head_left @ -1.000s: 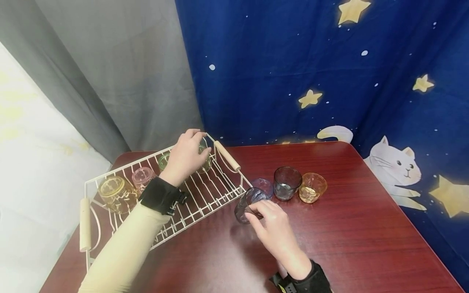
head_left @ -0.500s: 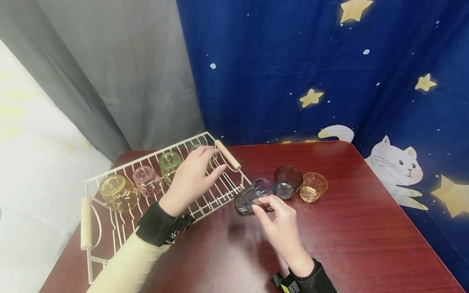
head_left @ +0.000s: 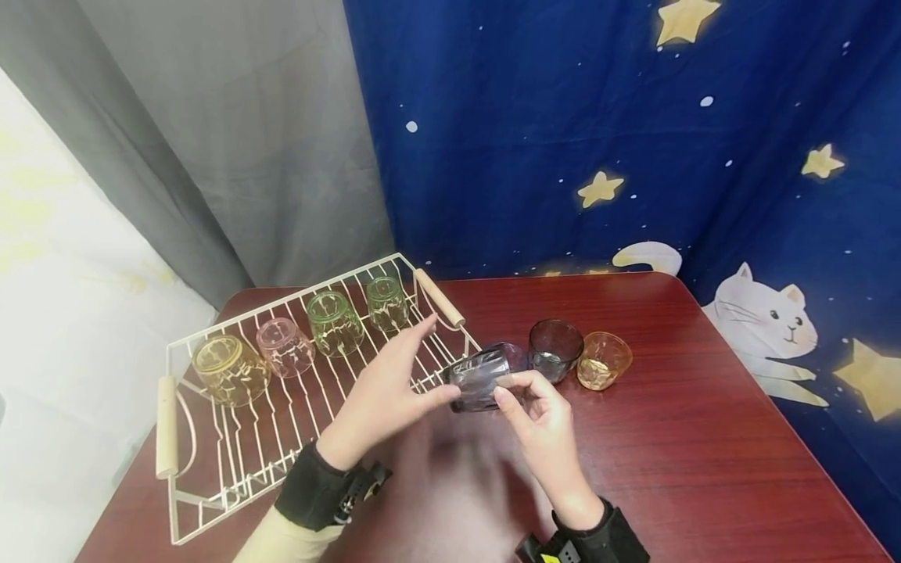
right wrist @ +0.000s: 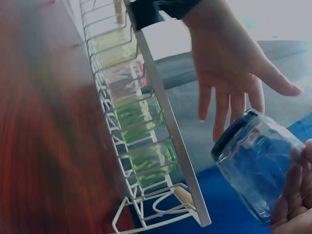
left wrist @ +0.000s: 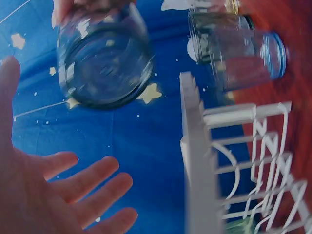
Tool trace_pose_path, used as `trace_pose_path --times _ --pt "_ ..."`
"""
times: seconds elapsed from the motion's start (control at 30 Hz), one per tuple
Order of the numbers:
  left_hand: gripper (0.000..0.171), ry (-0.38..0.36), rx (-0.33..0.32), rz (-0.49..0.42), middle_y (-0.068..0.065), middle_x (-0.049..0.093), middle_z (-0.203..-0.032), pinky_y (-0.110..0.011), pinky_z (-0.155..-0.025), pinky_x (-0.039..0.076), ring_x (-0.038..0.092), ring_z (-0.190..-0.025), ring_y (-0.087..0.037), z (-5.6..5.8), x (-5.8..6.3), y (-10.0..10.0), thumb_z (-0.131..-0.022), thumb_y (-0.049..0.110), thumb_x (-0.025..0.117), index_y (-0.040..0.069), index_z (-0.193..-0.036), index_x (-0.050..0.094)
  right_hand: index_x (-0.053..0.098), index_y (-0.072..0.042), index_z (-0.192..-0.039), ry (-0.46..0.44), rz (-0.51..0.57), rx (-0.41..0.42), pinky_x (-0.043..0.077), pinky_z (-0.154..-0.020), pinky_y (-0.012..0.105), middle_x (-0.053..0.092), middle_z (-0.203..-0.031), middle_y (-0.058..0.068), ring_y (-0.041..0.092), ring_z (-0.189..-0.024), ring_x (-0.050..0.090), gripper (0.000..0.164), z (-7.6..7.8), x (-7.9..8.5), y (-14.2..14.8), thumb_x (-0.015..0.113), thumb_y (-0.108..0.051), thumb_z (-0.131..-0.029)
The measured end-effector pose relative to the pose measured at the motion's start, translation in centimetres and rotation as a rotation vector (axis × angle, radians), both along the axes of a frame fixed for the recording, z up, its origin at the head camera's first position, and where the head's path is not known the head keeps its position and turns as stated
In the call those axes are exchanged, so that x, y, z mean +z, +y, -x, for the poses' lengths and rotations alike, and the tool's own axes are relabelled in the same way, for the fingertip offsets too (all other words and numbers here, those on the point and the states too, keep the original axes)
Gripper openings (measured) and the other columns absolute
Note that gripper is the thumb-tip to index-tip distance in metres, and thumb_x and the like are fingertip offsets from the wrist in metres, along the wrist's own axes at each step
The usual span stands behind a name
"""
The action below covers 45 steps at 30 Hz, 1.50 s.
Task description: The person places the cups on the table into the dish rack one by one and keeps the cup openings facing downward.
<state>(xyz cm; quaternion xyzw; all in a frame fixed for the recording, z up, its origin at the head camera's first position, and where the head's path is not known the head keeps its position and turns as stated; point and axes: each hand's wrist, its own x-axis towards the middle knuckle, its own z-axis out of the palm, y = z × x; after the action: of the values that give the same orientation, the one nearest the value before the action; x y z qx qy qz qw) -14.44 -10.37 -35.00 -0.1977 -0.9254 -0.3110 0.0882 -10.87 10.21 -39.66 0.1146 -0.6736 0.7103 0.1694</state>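
My right hand (head_left: pixel 545 426) pinches a smoky grey drinking glass (head_left: pixel 480 381) near its rim; the glass is tipped on its side above the table. Close to its base is my left hand (head_left: pixel 383 403), fingers spread and holding nothing. The right wrist view shows that left hand (right wrist: pixel 229 63) beside the thick base of the glass (right wrist: pixel 258 165). Left of both hands stands a white wire rack (head_left: pixel 242 520) with wooden handles. Upside down along its back row are a yellow glass (head_left: pixel 231 374), a pink glass (head_left: pixel 285 349) and two green glasses (head_left: pixel 335 328), one larger.
Right of the rack, a dark glass (head_left: pixel 556 349) and a small amber glass (head_left: pixel 604 361) stand upright on the red-brown table (head_left: pixel 690 438). A purplish glass (head_left: pixel 517 356) is partly hidden behind the held one. Curtains (head_left: pixel 507 156) hang behind the table.
My left hand has left the smaller green glass on the rack and come right and down toward the grey glass. My right hand has tipped that glass from near upright onto its side.
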Motion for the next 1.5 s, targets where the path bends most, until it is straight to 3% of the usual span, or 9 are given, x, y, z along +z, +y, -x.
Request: trace_pose_path --times 0.1,0.27,0.37,0.57,0.83,1.03,1.2,1.4,1.5 --pt "0.095 -0.016 -0.045 -0.036 -0.01 0.046 -0.151 -0.047 -0.115 0.039 0.045 -0.139 -0.027 -0.7 -1.0 0.2 -0.078 0.049 0.078 0.014 -0.153 0.032 0.062 0.006 -0.098 -0.035 0.064 0.022 0.052 -0.071 0.015 0.067 -0.089 -0.01 0.0 -0.082 0.062 0.009 0.0 0.0 0.0 0.06 0.008 -0.09" --pt "0.09 -0.012 -0.111 -0.114 -0.007 0.047 -0.151 -0.046 -0.116 0.039 0.045 -0.139 -0.025 -1.6 -2.2 0.6 -0.079 0.042 0.079 0.014 -0.152 0.034 0.064 -0.015 -0.096 -0.078 0.168 0.046 0.053 -0.072 0.016 0.066 -0.088 -0.01 0.001 -0.083 0.061 0.026 0.1 -0.1 0.0 0.057 0.01 -0.09" --pt "0.087 -0.007 -0.123 -0.159 -0.005 0.047 -0.151 -0.047 -0.116 0.038 0.045 -0.139 -0.024 -1.9 -2.6 0.8 -0.081 0.037 0.079 0.015 -0.152 0.034 0.063 -0.019 -0.095 -0.077 0.207 0.071 0.052 -0.073 0.015 0.066 -0.089 -0.011 0.0 -0.084 0.061 0.032 0.1 -0.4 0.1 0.056 0.011 -0.09" --pt "0.079 -0.019 -0.123 -0.226 -0.001 0.048 -0.15 -0.047 -0.115 0.04 0.045 -0.139 -0.023 -2.1 -3.0 1.2 -0.086 0.032 0.074 0.018 -0.152 0.034 0.064 -0.018 -0.095 -0.039 0.248 0.142 0.053 -0.073 0.015 0.066 -0.092 -0.01 0.001 -0.084 0.061 0.033 0.0 -0.7 -0.2 0.054 0.013 -0.09" --pt "0.066 0.034 -0.091 -0.224 -0.009 0.053 -0.144 -0.047 -0.111 0.043 0.051 -0.134 -0.025 -2.4 -3.1 0.9 -0.092 0.029 0.068 0.015 -0.149 0.038 0.064 -0.018 -0.095 -0.009 0.198 0.176 0.052 -0.075 0.014 0.063 -0.093 -0.01 0.001 -0.085 0.061 0.034 -0.1 -0.7 -0.5 0.057 0.014 -0.088" --pt "0.064 0.043 -0.088 -0.273 -0.01 0.055 -0.14 -0.047 -0.106 0.047 0.054 -0.129 -0.023 -2.7 -3.1 0.8 -0.093 0.029 0.066 0.015 -0.149 0.038 0.065 -0.017 -0.094 -0.007 0.189 0.214 0.052 -0.075 0.015 0.065 -0.092 -0.01 0.001 -0.086 0.062 0.032 0.0 -0.7 -0.5 0.058 0.014 -0.087" --pt "0.063 0.057 -0.065 -0.367 -0.009 0.055 -0.14 -0.045 -0.105 0.049 0.056 -0.125 -0.022 -2.8 -3.0 0.9 -0.092 0.022 0.067 0.016 -0.148 0.04 0.064 -0.015 -0.093 -0.002 0.178 0.24 0.052 -0.073 0.015 0.066 -0.092 -0.011 0.001 -0.085 0.062 0.029 0.1 -0.6 -0.3 0.059 0.013 -0.087" --pt "0.056 0.049 -0.085 -0.57 -0.016 0.055 -0.139 -0.041 -0.106 0.05 0.057 -0.127 -0.026 -2.7 -3.3 1.3 -0.092 0.008 0.064 0.009 -0.144 0.042 0.065 -0.01 -0.094 -0.034 0.148 0.264 0.055 -0.075 0.017 0.068 -0.093 -0.01 0.003 -0.086 0.065 0.023 0.2 -0.6 -0.1 0.061 0.011 -0.087" --pt "0.056 0.058 -0.076 -0.634 -0.016 0.057 -0.137 -0.037 -0.108 0.048 0.055 -0.128 -0.021 -2.8 -3.2 1.4 -0.091 0.004 0.065 0.008 -0.142 0.043 0.065 -0.012 -0.093 -0.059 0.113 0.275 0.056 -0.076 0.017 0.069 -0.093 -0.012 0.002 -0.087 0.066 0.023 0.2 -0.6 -0.1 0.063 0.01 -0.086"
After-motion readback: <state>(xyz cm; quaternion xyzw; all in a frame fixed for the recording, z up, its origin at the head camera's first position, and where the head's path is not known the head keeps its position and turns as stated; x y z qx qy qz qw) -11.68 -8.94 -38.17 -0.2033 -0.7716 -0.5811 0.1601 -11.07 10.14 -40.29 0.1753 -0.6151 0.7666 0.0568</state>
